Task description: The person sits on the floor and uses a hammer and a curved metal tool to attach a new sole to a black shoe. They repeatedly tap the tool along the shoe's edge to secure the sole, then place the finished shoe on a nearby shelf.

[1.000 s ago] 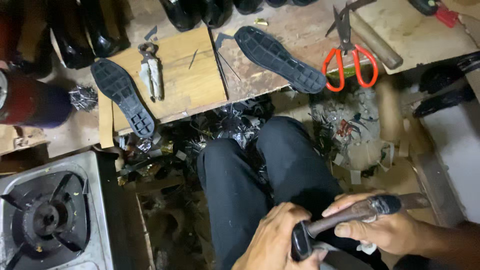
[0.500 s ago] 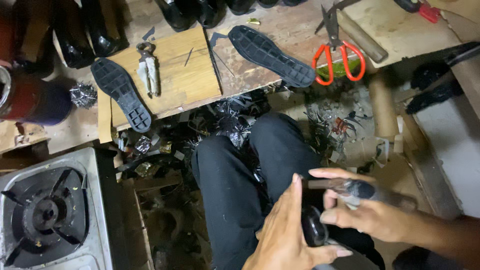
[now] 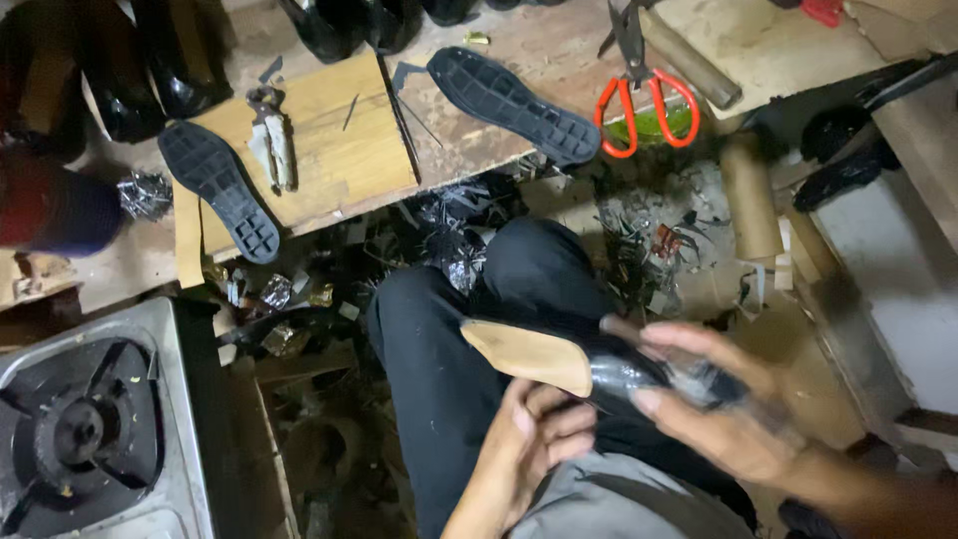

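- Head view: the person sits with black-trousered knees (image 3: 499, 299) below the camera, holding a black shoe (image 3: 599, 364) over the lap, its tan underside turned up and its toe pointing left.
- The left hand (image 3: 534, 429) cups the shoe from beneath, fingers (image 3: 559, 424) curled together against its lower side.
- The right hand (image 3: 728, 419), blurred, wraps the heel end, fingers spread apart over the glossy upper, thumb on the near side.
- Ahead, a wooden board (image 3: 339, 150) carries a pair of pincers (image 3: 271, 140) and thin nails.
- One black rubber sole (image 3: 215, 190) lies at the board's left edge; a second sole (image 3: 514, 105) lies on the plank beside it, tread up.
- Red-handled scissors (image 3: 644, 100) rest farther right, touching a wooden handle (image 3: 694, 60).
- Finished black shoes (image 3: 339, 25) stand along the top edge.
- A gas burner (image 3: 80, 429) sits at lower left; scraps litter the floor between.
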The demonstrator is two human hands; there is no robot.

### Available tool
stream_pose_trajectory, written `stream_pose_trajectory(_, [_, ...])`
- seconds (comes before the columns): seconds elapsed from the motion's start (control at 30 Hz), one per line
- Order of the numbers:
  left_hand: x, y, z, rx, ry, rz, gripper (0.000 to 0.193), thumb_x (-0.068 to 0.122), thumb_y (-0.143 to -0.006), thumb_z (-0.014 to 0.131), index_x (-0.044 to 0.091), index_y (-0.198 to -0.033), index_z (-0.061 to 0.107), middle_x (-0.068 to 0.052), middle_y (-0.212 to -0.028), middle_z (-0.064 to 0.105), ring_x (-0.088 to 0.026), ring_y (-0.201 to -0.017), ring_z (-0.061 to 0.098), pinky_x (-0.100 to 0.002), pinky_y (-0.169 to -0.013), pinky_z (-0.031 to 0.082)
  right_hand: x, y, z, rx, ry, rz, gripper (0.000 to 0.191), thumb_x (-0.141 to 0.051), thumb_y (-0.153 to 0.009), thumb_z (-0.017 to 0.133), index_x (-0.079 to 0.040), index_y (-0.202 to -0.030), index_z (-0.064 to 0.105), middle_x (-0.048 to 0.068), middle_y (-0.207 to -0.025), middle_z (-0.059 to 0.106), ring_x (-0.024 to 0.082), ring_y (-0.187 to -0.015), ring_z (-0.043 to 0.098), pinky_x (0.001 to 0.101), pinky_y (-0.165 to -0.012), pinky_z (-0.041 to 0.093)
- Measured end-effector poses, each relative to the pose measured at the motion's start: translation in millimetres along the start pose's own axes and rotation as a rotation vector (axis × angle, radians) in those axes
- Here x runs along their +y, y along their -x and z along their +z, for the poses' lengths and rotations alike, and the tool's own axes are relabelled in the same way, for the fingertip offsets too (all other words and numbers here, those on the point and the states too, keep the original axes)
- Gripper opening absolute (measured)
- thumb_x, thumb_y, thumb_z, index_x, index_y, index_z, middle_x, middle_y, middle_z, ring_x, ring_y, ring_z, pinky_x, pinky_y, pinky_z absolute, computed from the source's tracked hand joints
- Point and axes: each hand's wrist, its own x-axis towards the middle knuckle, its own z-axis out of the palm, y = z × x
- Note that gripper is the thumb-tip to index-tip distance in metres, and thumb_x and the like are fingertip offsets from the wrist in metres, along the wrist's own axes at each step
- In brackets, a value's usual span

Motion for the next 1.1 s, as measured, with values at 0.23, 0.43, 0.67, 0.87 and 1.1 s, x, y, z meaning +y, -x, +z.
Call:
stream_pose_trajectory(0.23, [-6.3,-59.4,12.9,0.329,0.406,0.089,0.073,0.067,-0.094,0.049,-0.003,-0.104,0.069,-0.015,-0.077,0.069,-0.026,-0.065,0.066,-0.035,-0.060,0.055,25.2,31.6,39.9,-0.070,-0.027,0.464,0.041,-0.013,-0.081,0.079,-0.008,-0.121,0.074,0.002,-0.065,0.070,0.009,-0.049,0.056,0.0246,-0.045,0.044])
stream_pose_trajectory(0.43, [-23.2,-68.4,-17.5,0.334,0.296,0.130,0.074,0.070,-0.097,0.041,0.001,-0.101,0.070,-0.012,-0.066,0.066,-0.021,-0.048,0.058,-0.031,-0.045,0.046,42.9,45.3,36.6,-0.076,0.033,0.248,0.039,-0.009,-0.075,0.081,-0.006,-0.113,0.079,0.001,-0.065,0.074,0.008,-0.046,0.060,0.0234,-0.042,0.046])
stream_pose_trajectory(0.67, [-28.3,-78.1,-35.4,0.421,0.292,0.148,0.077,0.071,-0.094,0.038,0.001,-0.100,0.070,-0.013,-0.068,0.067,-0.022,-0.053,0.061,-0.032,-0.051,0.050,43.3,33.7,67.9,-0.075,0.201,-0.197,0.026,-0.014,-0.078,0.082,-0.005,-0.101,0.076,0.008,-0.086,0.078,0.014,-0.074,0.076,0.0255,-0.065,0.060])
stream_pose_trajectory(0.87, [-41.3,-78.9,-63.9,0.410,0.321,0.180,0.066,0.065,-0.100,0.044,0.003,-0.103,0.067,-0.011,-0.071,0.067,-0.022,-0.058,0.062,-0.034,-0.053,0.049,46.9,8.9,63.4,-0.205,0.129,0.322,0.026,-0.015,-0.078,0.080,-0.004,-0.101,0.081,0.006,-0.084,0.081,0.014,-0.063,0.075,0.0286,-0.058,0.059])
stream_pose_trajectory(1.1, [-66.7,-87.4,-98.1,0.320,0.404,0.162,0.064,0.061,-0.095,0.045,0.004,-0.112,0.068,-0.006,-0.080,0.068,-0.018,-0.068,0.064,-0.031,-0.059,0.051,55.7,0.4,94.5,-0.038,0.156,0.601,0.026,-0.023,-0.080,0.082,-0.004,-0.097,0.081,0.007,-0.060,0.065,0.012,-0.049,0.056,0.0286,-0.046,0.044])
